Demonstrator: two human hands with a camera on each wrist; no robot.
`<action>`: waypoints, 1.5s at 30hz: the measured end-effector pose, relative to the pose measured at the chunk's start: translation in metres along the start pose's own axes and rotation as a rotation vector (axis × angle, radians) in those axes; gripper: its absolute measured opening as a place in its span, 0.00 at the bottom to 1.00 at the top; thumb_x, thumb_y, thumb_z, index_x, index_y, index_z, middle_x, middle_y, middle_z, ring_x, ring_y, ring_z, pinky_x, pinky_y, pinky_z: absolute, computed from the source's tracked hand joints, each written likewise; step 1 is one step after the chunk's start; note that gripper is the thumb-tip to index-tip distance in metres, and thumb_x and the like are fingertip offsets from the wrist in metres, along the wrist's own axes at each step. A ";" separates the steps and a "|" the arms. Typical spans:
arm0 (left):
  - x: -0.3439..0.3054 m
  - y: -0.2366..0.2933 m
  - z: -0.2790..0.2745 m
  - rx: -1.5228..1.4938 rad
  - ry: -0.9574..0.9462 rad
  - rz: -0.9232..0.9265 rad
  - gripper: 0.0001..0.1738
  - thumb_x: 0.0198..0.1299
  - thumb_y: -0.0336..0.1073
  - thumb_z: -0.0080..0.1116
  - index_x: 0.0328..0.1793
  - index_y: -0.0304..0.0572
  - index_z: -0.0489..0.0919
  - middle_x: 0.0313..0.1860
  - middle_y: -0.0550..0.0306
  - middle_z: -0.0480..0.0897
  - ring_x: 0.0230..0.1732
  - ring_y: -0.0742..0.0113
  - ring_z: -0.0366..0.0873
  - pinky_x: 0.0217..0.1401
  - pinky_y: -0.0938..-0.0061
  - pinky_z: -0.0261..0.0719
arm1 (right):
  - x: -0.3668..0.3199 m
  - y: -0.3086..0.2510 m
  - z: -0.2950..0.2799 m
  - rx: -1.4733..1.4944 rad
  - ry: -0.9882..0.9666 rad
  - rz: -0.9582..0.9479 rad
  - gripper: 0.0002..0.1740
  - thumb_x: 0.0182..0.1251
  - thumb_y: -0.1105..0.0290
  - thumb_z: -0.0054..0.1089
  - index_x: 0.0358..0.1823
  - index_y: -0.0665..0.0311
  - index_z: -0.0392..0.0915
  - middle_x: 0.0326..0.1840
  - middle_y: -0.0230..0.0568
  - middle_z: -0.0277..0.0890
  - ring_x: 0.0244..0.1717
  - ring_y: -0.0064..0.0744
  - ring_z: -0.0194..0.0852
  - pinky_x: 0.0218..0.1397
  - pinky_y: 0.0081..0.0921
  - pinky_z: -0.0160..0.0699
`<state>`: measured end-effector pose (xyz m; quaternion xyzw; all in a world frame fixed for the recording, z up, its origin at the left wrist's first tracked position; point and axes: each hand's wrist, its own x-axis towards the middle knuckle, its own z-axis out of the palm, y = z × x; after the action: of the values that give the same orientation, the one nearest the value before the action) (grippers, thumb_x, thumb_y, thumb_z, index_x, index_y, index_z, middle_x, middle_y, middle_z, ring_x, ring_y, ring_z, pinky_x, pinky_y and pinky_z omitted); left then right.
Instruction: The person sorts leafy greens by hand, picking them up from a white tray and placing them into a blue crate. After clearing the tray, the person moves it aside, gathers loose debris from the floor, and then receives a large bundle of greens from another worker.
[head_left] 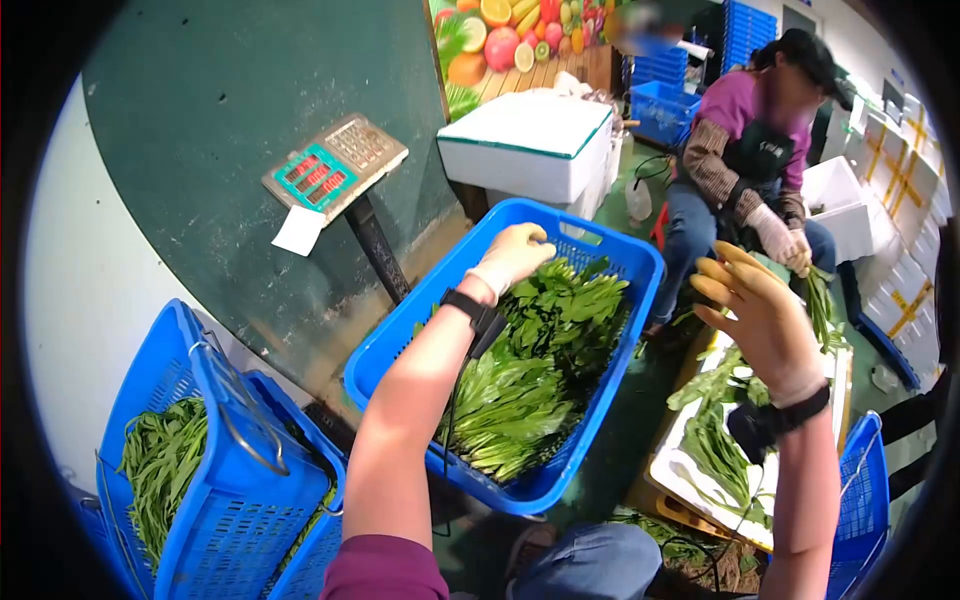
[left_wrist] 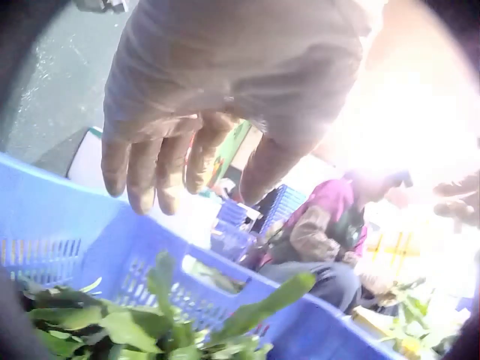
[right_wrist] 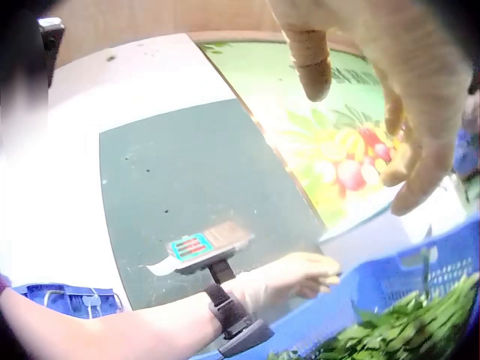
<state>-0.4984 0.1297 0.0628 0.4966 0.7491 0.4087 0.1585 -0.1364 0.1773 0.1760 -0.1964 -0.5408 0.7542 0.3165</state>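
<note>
Green wall behind, left hand and right hand are empty, fingers relaxed; leafy greens in the blue crate seem mid-packing, next likely needing another bunch.

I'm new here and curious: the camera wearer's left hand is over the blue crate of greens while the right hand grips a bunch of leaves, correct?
Not quite: the right hand holds nothing, as the head view shows. The left hand is indeed over the blue crate of greens.
</note>
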 end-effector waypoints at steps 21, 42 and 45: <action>-0.323 0.216 0.079 -0.187 -0.626 0.157 0.21 0.61 0.32 0.62 0.60 0.32 0.78 0.43 0.57 0.84 0.46 0.72 0.80 0.53 0.73 0.78 | -0.666 -0.187 -0.120 -0.962 0.789 -0.125 0.31 0.71 0.55 0.57 0.66 0.72 0.71 0.52 0.43 0.80 0.50 0.29 0.77 0.57 0.27 0.73; -0.341 0.228 0.253 -0.182 -0.525 0.518 0.36 0.45 0.12 0.43 0.65 0.32 0.74 0.59 0.51 0.80 0.57 0.67 0.76 0.52 0.81 0.71 | -0.472 0.052 -0.123 -0.753 0.355 -0.259 0.22 0.61 0.57 0.60 0.47 0.70 0.81 0.42 0.53 0.84 0.45 0.47 0.83 0.50 0.35 0.79; -0.371 0.210 0.263 -0.491 -0.749 0.190 0.33 0.45 0.13 0.44 0.62 0.31 0.75 0.56 0.48 0.80 0.55 0.62 0.79 0.57 0.75 0.73 | -0.463 0.060 -0.109 -0.782 0.333 -0.233 0.22 0.61 0.56 0.60 0.47 0.69 0.82 0.43 0.53 0.84 0.45 0.47 0.83 0.50 0.35 0.79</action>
<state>-0.0310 -0.0389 0.0003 0.6245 0.4721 0.3794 0.4932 0.2519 -0.0796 0.0616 -0.3580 -0.7458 0.4099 0.3842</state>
